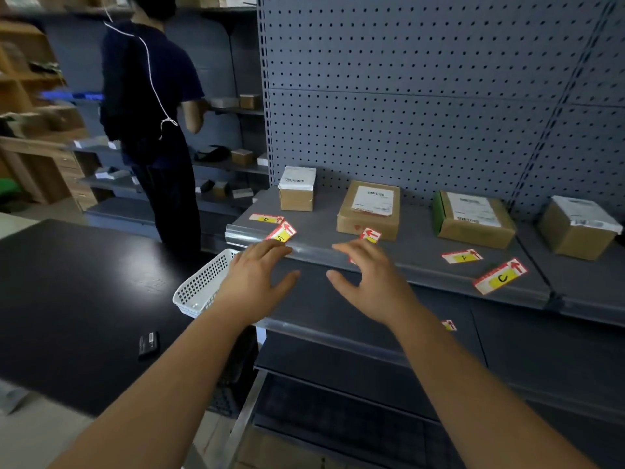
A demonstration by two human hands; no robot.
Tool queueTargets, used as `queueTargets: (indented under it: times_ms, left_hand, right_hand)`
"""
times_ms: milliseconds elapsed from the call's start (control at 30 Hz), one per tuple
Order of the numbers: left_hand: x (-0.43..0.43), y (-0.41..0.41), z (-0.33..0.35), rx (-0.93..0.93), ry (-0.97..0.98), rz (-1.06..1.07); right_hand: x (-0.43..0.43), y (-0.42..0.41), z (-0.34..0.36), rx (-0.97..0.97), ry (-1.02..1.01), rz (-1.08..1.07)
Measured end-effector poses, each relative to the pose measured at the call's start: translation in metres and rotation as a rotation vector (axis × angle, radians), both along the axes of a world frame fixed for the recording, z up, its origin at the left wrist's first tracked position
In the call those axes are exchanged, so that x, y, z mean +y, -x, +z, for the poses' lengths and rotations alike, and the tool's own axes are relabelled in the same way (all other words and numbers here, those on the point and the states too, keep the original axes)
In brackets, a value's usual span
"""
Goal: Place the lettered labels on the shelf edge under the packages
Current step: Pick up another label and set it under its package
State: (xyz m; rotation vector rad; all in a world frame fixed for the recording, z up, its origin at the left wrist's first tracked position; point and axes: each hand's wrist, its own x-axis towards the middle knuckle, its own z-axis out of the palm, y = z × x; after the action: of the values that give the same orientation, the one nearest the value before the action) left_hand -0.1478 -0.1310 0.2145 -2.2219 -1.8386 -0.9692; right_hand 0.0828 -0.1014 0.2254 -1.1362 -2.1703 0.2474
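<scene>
Hovering with fingers spread and empty, left grip (257, 279) and right grip (368, 279) are probably risking brushing the loose label (281, 233) off the shelf edge (314, 252).

Grey perforated pegboard (422, 96), grey shelf (406, 252), brown boxes (368, 211), red-white-yellow labels (500, 276), white mesh basket (203, 286), black table (74, 299).

The right hand (368, 275) covers most of the middle label (371, 235) — its letter is hidden. Only a corner of the lower label (449, 325) shows past the right forearm (436, 346). The print on the packages (367, 220) is too small to read.
</scene>
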Motion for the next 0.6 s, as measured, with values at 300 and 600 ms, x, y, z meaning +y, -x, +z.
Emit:
queueTargets:
  times_ms: [300, 600]
  left_hand:
    - [0.064, 0.056, 0.015, -0.008, -0.022, -0.033]
    - [0.136, 0.126, 0.015, 0.016, 0.0, -0.085]
  right_hand:
    - [0.047, 0.051, 0.013, -0.064, -0.005, -0.038]
    - [0.093, 0.113, 0.018, -0.101, 0.011, -0.17]
